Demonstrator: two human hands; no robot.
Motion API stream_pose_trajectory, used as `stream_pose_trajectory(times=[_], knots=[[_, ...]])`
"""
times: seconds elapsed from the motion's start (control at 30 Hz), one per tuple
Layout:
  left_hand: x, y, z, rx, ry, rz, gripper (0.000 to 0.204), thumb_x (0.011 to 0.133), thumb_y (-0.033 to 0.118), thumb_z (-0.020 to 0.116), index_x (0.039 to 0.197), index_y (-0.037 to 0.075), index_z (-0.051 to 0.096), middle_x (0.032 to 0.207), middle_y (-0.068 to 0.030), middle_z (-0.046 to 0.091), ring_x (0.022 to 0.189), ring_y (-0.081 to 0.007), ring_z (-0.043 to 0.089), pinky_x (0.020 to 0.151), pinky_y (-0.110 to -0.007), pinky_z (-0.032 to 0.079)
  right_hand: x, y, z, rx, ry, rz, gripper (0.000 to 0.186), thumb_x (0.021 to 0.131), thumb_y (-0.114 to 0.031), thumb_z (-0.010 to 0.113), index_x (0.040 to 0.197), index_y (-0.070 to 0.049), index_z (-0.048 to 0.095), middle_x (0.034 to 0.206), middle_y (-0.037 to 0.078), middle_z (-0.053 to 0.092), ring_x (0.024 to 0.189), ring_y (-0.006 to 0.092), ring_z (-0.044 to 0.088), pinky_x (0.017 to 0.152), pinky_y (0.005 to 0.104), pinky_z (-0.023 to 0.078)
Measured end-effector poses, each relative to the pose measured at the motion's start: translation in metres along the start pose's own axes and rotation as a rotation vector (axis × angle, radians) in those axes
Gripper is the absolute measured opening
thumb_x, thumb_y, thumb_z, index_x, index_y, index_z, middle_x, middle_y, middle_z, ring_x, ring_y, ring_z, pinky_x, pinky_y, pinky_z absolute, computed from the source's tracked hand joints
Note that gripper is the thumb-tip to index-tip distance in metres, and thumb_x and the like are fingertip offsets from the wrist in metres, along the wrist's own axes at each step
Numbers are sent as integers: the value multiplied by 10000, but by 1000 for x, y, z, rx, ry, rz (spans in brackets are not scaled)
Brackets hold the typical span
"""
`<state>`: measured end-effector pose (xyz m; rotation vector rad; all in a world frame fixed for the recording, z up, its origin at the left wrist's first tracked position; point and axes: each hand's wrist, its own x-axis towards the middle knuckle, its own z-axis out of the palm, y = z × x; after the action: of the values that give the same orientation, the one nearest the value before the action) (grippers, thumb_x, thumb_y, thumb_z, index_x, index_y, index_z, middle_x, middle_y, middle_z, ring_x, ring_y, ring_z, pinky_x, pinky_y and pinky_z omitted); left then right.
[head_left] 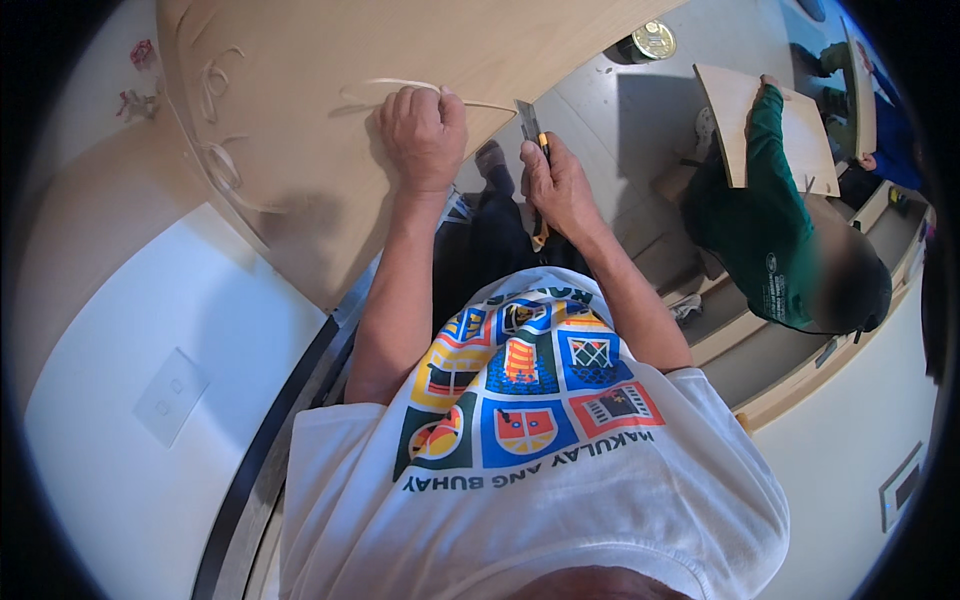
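My left hand [423,135] is closed in a fist over the edge of a light wood-coloured panel [300,140]. A thin pale strip [490,107] shows on both sides of its knuckles, one end curving toward a blade; the fingertips on it are hidden. In my right hand [567,190] is a utility knife [541,140] with a black and yellow handle, held upright just right of the panel edge. The knife's silver blade is extended, its tip by the strip's end.
Curled pale offcuts [222,165] lie on the panel's left part. A co-worker in a green sleeve [765,150] holds a wooden board [715,110] at right, beside long wooden frames [750,345]. A round tin [653,41] stands on the tiled floor [590,110]. A white wall with a switch plate [172,395] is at left.
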<state>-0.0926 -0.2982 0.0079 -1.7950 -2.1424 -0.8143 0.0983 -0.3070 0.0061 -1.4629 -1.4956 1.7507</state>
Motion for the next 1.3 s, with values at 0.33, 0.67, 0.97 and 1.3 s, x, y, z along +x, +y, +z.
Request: stream_pose_trajectory(times=[0.33,0.67,0.97,1.3], knots=[[-5,-14,-13,60,-110,-12,257,867,138,677,676,82,514,703,-105,576,711,-346,586,699,-483,430,2,11,4,-163,34,-139,362,1097,-346,490,933,-25,524,619,74,595,496,189,600,496,345,473],[-23,-16,-25,41,-105,41,251,871,128,682,691,76,514,702,-114,567,705,-354,575,660,-500,443,-21,2,7,-30,-28,-4,377,1100,-353,489,926,-20,509,620,69,591,503,159,598,490,325,471],[-18,-27,-19,64,-83,17,253,870,124,679,689,76,509,722,-115,569,724,-355,578,674,-502,451,4,10,19,-47,24,-43,347,1075,-293,525,931,23,531,672,256,567,624,451,599,589,489,462],[-13,-25,-22,-23,-147,-19,275,867,108,679,675,60,488,709,-124,558,720,-366,568,684,-512,445,-7,3,18,6,24,45,360,1076,-301,535,911,18,519,649,221,568,605,378,618,577,455,464]])
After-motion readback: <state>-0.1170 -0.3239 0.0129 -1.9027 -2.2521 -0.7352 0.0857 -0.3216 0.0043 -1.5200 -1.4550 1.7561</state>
